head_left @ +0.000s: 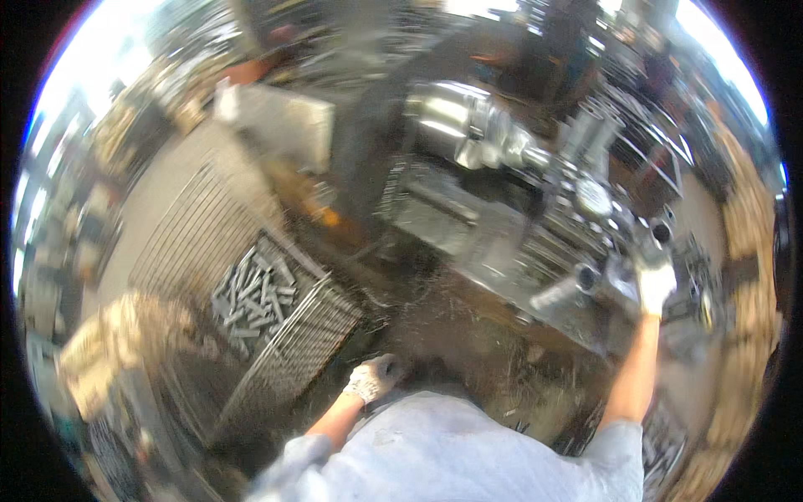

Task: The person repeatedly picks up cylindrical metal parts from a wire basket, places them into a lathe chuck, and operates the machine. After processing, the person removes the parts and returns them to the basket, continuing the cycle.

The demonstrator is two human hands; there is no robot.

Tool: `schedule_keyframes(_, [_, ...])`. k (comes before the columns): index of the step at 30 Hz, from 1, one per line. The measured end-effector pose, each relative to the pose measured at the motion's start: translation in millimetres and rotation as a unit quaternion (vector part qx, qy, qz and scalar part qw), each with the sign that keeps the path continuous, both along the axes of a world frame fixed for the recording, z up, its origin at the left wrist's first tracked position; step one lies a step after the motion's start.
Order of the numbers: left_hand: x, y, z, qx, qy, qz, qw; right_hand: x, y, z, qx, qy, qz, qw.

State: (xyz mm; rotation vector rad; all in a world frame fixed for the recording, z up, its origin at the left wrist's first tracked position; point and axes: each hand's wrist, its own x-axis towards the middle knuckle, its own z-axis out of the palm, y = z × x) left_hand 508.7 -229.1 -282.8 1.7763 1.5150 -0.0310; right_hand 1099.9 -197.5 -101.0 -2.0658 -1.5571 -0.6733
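We see our right hand [656,289] in a pale glove at the right end of the metal machine [481,222], just beside or touching a hollow grey cylinder [653,247]; blur keeps us from telling whether its fingers are clamped on it. Our gloved left hand [374,378] hangs near our shirt [435,448], well apart from the machine, its fingers looking curled, though we cannot tell if they grip anything. To its left, the wire basket [288,351] holds a heap of short grey metal pieces [255,293].
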Motion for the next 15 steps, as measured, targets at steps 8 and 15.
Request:
schedule_keyframes(8, [-142,-170,-15,0.062,-0.025,0.288,0.955,-330,14,58,0.19,0.211,0.389,0.877])
schedule_keyframes(15, [-253,-408,-26,0.049,0.035,0.626,0.777,-702,-97,-55,-0.306,0.382,0.698,0.523])
